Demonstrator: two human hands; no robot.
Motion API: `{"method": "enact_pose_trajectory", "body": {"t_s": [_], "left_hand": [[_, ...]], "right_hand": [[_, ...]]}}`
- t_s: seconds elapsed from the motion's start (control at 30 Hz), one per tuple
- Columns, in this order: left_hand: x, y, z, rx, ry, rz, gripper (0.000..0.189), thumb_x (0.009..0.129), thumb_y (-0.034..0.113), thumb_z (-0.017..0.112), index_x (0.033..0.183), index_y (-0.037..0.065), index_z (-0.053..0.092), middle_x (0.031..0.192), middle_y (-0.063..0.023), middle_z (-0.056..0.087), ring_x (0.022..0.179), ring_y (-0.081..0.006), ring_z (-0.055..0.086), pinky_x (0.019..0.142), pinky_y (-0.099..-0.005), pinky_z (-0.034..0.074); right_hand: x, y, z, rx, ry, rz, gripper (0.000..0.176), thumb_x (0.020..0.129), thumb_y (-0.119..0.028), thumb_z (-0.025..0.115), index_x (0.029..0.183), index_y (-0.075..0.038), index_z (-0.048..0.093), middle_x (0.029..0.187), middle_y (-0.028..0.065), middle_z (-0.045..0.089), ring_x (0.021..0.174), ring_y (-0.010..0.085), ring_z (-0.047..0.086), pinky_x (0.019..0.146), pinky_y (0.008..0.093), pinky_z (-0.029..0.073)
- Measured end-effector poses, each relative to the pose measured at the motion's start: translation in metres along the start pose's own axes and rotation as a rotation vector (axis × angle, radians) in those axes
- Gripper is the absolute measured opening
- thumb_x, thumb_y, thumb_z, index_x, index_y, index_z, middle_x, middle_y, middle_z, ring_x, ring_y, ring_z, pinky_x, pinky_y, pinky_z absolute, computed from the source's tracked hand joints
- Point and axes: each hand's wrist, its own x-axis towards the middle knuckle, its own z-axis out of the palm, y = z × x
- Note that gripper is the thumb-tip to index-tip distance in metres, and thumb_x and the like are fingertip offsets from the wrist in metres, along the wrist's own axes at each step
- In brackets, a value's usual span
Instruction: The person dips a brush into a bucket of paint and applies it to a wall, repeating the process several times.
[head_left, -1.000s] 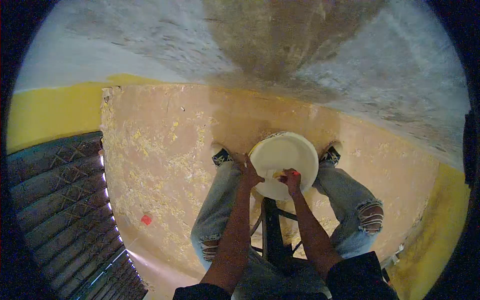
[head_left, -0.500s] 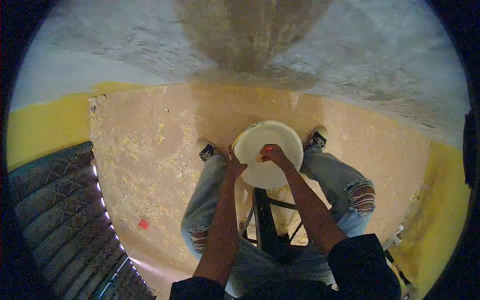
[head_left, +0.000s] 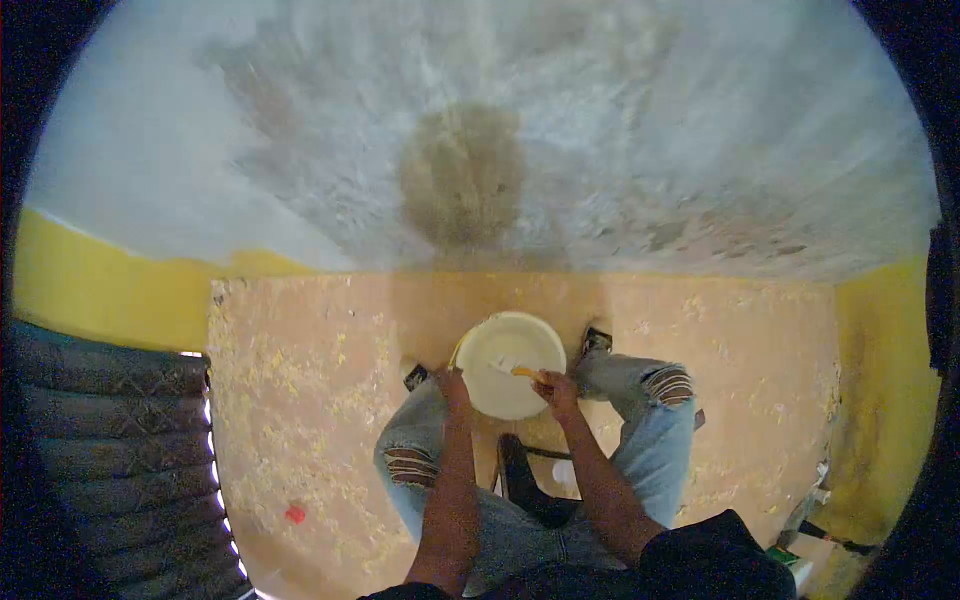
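Head camera: a round, pale bucket [head_left: 500, 402] stands between the person's 2 feet, its open top facing up, and everything else lies around it. The right hand [head_left: 558, 389] is at the bucket's right side, its fingers closed on a tool with a yellow-orange handle [head_left: 530, 373]. That tool points leftward over the bucket's opening; its far end is hard to make out against the pale inside. The left hand [head_left: 456, 388] is at the bucket's left rim, touching it, but whether its fingers are clamped there I cannot tell.

The 2 legs, in ripped jeans [head_left: 655, 440], spread to either side of the bucket, and 1 dark shoe [head_left: 415, 376] shows just left of it, another dark shoe [head_left: 597, 340] just right. Nearer the person than the bucket, a black bar-like piece [head_left: 518, 470] runs between the legs, with a small white object [head_left: 563, 471] beside it. The tan, flaking floor [head_left: 300, 400] spreads under the bucket, and a red scrap [head_left: 295, 514] lies well to its left, nearer the person. Beyond the bucket rises a patchy grey-white wall [head_left: 640, 150] with a dark shadow on it; yellow surfaces [head_left: 110, 285] flank the floor left and right.
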Motion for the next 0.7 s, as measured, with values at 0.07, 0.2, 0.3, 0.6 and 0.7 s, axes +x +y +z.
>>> {"method": "enact_pose_trajectory", "body": {"t_s": [0.07, 0.2, 0.3, 0.6, 0.7], "left_hand": [[-0.028, 0.052, -0.009, -0.179, -0.027, -0.108, 0.047, 0.084, 0.022, 0.058, 0.124, 0.002, 0.046, 0.126, -0.0192, 0.048, 0.12, -0.0325, 0.043, 0.098, -0.046, 0.034], [-0.114, 0.119, -0.036, -0.535, -0.097, -0.326, 0.038, 0.085, 0.025, 0.057, 0.119, 0.012, 0.048, 0.12, -0.01, 0.054, 0.111, -0.0257, 0.051, 0.089, -0.0444, 0.041], [-0.133, 0.171, -0.04, -0.766, -0.185, -0.369, 0.035, 0.086, 0.027, 0.057, 0.118, 0.015, 0.05, 0.118, -0.008, 0.055, 0.109, -0.0233, 0.054, 0.086, -0.0444, 0.043], [-0.167, 0.301, -0.038, -1.014, -0.471, -0.296, 0.029, 0.088, 0.025, 0.057, 0.114, 0.012, 0.051, 0.115, -0.0119, 0.057, 0.108, -0.0289, 0.056, 0.09, -0.045, 0.046], [-0.161, 0.337, -0.028, -1.068, -0.509, -0.27, 0.025, 0.088, 0.023, 0.057, 0.109, 0.011, 0.052, 0.109, -0.0102, 0.058, 0.104, -0.0258, 0.057, 0.089, -0.0439, 0.044]], "right_hand": [[-0.007, 0.008, -0.007, -0.402, 0.0, -0.483, 0.024, 0.079, -0.01, 0.067, 0.095, 0.006, 0.06, 0.091, 0.0145, 0.062, 0.081, 0.026, 0.063, 0.081, 0.0325, 0.055], [-0.097, -0.075, 0.042, 0.347, -0.287, -0.096, 0.023, 0.086, -0.004, 0.055, 0.106, 0.008, 0.055, 0.095, 0.0146, 0.059, 0.082, 0.0223, 0.062, 0.081, 0.0353, 0.054], [-0.153, -0.129, 0.071, 0.276, -0.321, 0.038, 0.03, 0.084, -0.001, 0.054, 0.113, 0.008, 0.049, 0.093, 0.0138, 0.057, 0.077, 0.0217, 0.059, 0.075, 0.0336, 0.053], [-0.136, -0.28, 0.143, -0.128, -0.409, -0.313, 0.013, 0.088, -0.011, 0.046, 0.094, 0.001, 0.049, 0.063, 0.0078, 0.05, 0.045, 0.0163, 0.045, 0.04, 0.0308, 0.039], [-0.124, -0.35, 0.19, -0.408, -0.142, -0.426, 0.014, 0.088, -0.013, 0.047, 0.085, 0.0, 0.051, 0.055, 0.0056, 0.048, 0.038, 0.0163, 0.042, 0.036, 0.0299, 0.035]]}}
